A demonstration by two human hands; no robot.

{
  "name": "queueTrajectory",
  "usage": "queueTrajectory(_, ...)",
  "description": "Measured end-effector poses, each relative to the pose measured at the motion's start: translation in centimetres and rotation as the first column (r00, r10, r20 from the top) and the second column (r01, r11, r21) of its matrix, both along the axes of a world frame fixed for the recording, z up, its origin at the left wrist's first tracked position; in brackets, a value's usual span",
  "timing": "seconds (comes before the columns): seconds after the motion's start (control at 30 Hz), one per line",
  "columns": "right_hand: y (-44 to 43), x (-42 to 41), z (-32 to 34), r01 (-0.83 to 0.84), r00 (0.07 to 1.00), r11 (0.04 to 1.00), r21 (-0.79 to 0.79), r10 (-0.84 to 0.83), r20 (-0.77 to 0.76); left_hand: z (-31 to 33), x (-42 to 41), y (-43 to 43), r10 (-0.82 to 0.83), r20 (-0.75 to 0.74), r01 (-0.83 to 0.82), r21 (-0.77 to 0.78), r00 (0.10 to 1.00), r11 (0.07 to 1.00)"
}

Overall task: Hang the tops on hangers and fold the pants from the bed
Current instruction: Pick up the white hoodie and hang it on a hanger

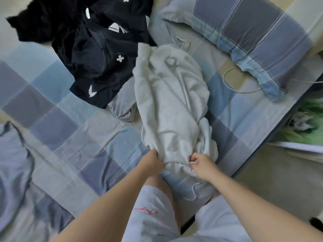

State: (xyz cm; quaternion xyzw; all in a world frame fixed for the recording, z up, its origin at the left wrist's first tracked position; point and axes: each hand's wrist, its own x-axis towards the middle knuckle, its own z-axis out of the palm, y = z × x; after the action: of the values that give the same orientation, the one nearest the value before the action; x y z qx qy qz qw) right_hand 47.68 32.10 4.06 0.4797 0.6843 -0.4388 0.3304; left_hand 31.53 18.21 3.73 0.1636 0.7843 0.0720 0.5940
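Observation:
A light grey garment (171,105), crumpled and stretched lengthwise, lies on the checked bed sheet (61,137) in front of me. My left hand (151,163) grips its near edge on the left side. My right hand (202,165) pinches the same edge on the right, fingers curled round the fabric. A pile of black tops with white marks (97,55) sits at the far left. A darker grey piece (124,103) pokes out from under the light garment. White hangers (182,43) peek out beyond the garment's far end.
A checked pillow (253,37) lies at the far right with a white cord (234,81) beside it. A blue-grey garment (12,163) lies at the left edge. The bed's right edge drops to the floor, where a green printed item (304,123) sits.

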Motion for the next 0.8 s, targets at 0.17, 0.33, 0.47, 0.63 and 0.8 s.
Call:
queueTrajectory(0.17, -0.1, -0.2, 1.7, 0.006, 0.999, 0.992, -0.125, -0.002, 0.034, 0.8, -1.0, -2.2, 0.009, 0.014, -0.008, -0.081, 1.000, 0.997)
queueTrajectory(0.33, 3.8, -5.0, 0.2, 0.082, 0.991, 0.987, 0.138, -0.067, -0.112, -1.1, -7.0, 1.1, 0.076, -0.150, -0.075, 0.011, 0.986, 0.997)
queueTrajectory(0.47, 8.5, -11.6, -3.0, 0.058, 0.965, 0.954, 0.296, 0.022, -0.260, -3.4, -12.7, 7.1, 0.033, -0.417, 0.042, 0.169, 0.908, 0.985)
queueTrajectory(0.63, 14.0, -20.2, -7.5, -0.141, 0.945, 0.889, 0.436, 0.252, -0.208, -7.0, -17.9, 15.0, 0.064, -0.587, 0.248, 0.435, 0.807, 0.866)
queueTrajectory(0.8, 16.4, -24.8, -11.0, -0.233, 0.919, 0.752, 0.617, 0.378, -0.115, -11.4, -19.8, 17.9, 0.182, -0.423, 0.059, 0.497, 0.888, 0.865)
